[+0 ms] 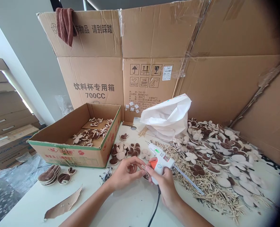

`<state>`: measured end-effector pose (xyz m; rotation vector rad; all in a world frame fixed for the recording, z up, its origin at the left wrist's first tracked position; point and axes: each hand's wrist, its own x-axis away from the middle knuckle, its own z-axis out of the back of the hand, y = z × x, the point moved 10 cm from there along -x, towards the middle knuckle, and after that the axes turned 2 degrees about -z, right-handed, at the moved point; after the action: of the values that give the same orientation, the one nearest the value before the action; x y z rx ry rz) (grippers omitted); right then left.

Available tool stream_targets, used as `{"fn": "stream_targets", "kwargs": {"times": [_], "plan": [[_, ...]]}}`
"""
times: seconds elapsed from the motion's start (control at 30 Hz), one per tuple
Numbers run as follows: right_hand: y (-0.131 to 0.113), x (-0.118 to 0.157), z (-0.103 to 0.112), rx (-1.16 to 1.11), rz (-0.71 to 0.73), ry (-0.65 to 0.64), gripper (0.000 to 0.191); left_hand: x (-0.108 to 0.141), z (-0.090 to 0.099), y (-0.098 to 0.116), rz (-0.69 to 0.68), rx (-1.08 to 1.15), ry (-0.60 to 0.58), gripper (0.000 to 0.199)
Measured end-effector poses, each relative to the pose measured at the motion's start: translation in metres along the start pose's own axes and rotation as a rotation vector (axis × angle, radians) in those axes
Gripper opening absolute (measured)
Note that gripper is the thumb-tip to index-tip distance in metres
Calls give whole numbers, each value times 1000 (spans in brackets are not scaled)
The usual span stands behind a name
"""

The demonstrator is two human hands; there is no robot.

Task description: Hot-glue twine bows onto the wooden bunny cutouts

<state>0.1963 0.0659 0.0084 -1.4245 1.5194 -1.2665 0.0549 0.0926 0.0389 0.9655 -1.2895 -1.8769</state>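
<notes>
A white glue gun [160, 164] with an orange nose is gripped tight by the right hand [165, 189], and its black cord [156, 206] is seen running down at 6 o'clock from the hands. A small brown-and-tan cut shape [143, 167] is pinched by the fingers [137, 161] of the left hand [124, 173], just beside the gun's tip. Bumpy tan strings [201, 176] are heaped on the white tabletop [130, 211] at 3 o'clock. An open cardboard box [75, 154] holding more shapes is seen at 10 o'clock. A big carton [94, 75] printed "饮料杯专用箱 700CC" is stood behind, at 12 o'clock.
</notes>
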Motion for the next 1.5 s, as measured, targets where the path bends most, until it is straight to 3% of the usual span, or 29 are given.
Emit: {"fn": "stream_targets", "kwargs": {"times": [0.17, 0.37, 0.97, 1.5], "plan": [[6, -5, 0, -2, -9, -38, 51, -1, 6, -15, 48, 15, 107, 29], [13, -8, 7, 2, 10, 22, 53, 0, 11, -21, 93, 12, 147, 31], [6, -5, 1, -16, 8, -31, 47, -1, -6, -3, 12, -27, -34, 37], [1, -2, -3, -24, -4, -38, 48, 0, -6, -1, 11, 16, -33, 36]]}}
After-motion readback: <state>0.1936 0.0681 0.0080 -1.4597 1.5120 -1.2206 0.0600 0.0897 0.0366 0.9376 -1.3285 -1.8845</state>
